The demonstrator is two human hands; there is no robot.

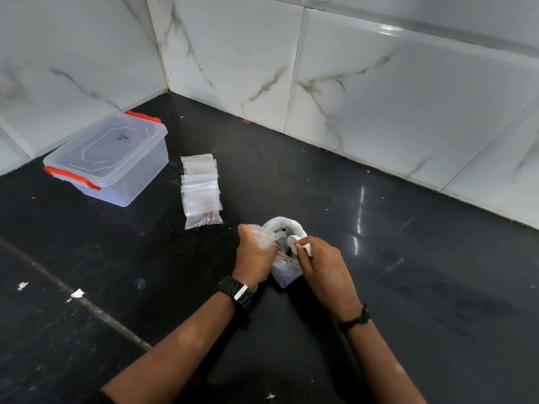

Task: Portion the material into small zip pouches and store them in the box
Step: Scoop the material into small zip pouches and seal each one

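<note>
On the black stone counter (408, 258), close to the person's body, both hands work at a white plastic bag (284, 228) with dark material inside. The left hand (254, 252) grips the bag's left side, fingers curled round a bunch of crumpled clear plastic near the rolled-down rim. The right hand (323, 263) pinches the white rim on the other side, thumb and fingertips pressed together on the folded edge. The bag sits upright on the counter between the two hands, its mouth open toward the wall; what the dark bits inside are, I cannot tell.

Beyond the hands and to the left lies a row of small zip pouches (201, 191), overlapping one another flat on the counter. The nearest one shows a little dark and orange-brown material at its bottom. The pouches are well apart from the bag.

Farther left, against the tiled wall (379, 97), stands a clear plastic box (116, 161) with its lid on and red clips at two ends. It looks empty through its side, though the far part is hard to see.

A black watch (237, 293) sits on the left wrist and a dark cord band (355, 319) on the right. Small white scraps (77, 293) lie on the counter at the left.
</note>
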